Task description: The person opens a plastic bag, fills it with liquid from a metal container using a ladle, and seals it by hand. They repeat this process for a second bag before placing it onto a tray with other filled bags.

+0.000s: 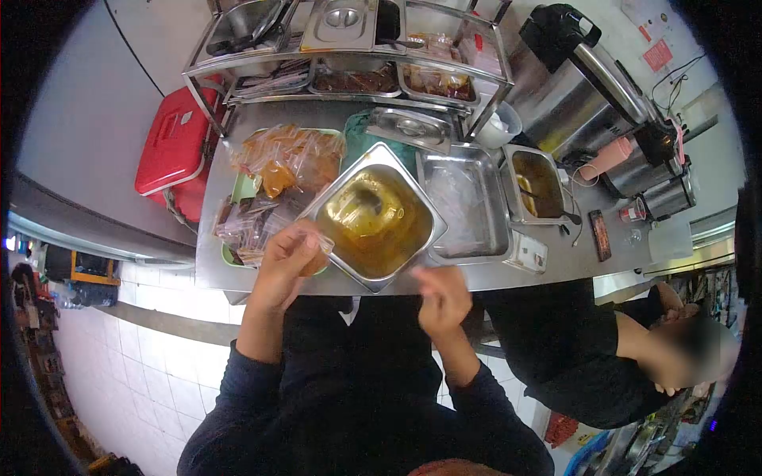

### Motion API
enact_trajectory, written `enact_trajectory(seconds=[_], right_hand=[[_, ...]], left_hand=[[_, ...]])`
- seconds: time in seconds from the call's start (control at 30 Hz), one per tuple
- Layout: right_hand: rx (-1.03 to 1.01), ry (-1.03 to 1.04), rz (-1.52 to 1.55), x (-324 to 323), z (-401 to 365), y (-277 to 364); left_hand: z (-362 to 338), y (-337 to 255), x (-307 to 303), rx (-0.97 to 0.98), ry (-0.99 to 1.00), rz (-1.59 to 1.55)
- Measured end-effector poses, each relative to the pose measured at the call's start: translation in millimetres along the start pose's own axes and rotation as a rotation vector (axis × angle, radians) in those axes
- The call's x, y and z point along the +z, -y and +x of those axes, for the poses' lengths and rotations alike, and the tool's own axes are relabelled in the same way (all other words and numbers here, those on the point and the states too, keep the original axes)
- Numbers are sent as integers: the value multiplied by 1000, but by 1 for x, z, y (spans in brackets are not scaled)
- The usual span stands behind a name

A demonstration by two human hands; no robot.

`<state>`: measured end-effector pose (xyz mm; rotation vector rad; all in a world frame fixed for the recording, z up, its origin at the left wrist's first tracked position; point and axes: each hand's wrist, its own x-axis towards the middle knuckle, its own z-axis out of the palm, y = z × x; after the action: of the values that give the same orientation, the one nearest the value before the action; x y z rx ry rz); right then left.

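Note:
My left hand (287, 263) pinches the top of a small clear plastic bag (319, 260) with some orange-brown sauce in it, by the left corner of a square steel pan (359, 274). A shallow layer of yellow-brown liquid (381, 218) covers the pan's bottom. My right hand (444, 303) is raised near the pan's front corner, its fingers bent and smeared by motion, so I cannot make out whether it holds anything. Several filled plastic bags (298, 159) lie heaped on green trays (244, 187) to the left.
Right of the pan are a steel tray with clear plastic bags (464, 198), a pan of brown sauce (540, 186) and a white box (527, 252). A steel rack (349, 57) spans the back. A red cooler (176, 139) stands left; another person (571, 349) is close on my right.

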<state>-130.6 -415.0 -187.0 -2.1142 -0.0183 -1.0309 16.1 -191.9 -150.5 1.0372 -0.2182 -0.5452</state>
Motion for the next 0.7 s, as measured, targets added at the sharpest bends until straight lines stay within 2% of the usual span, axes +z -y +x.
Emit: enact_trajectory(seconds=[0.1, 0.13, 0.27, 0.37, 0.4, 0.5, 0.63, 0.67, 0.7], right_hand=[[-52, 46, 37, 0, 5, -1], [-17, 169, 151, -1, 4, 7], [12, 15, -49, -10, 5, -8], [-36, 246, 53, -18, 7, -1], [-31, 225, 67, -17, 7, 4], [-9, 39, -147, -27, 14, -5], [-21, 149, 32, -21, 14, 6], [-2, 58, -14, -21, 12, -2], [11, 80, -2, -21, 13, -2]], left_hand=[[3, 5, -9, 3, 44, 5], [3, 4, -8, 2, 44, -15], [2, 0, -12, -22, 82, 15], [5, -3, -4, 6, 71, 67], [5, -3, -1, 17, 57, 84], [7, 0, 4, 28, 20, 96], [7, -1, 3, 31, 60, 98], [7, -2, 4, 32, 57, 99], [7, -2, 5, 37, 52, 97]])
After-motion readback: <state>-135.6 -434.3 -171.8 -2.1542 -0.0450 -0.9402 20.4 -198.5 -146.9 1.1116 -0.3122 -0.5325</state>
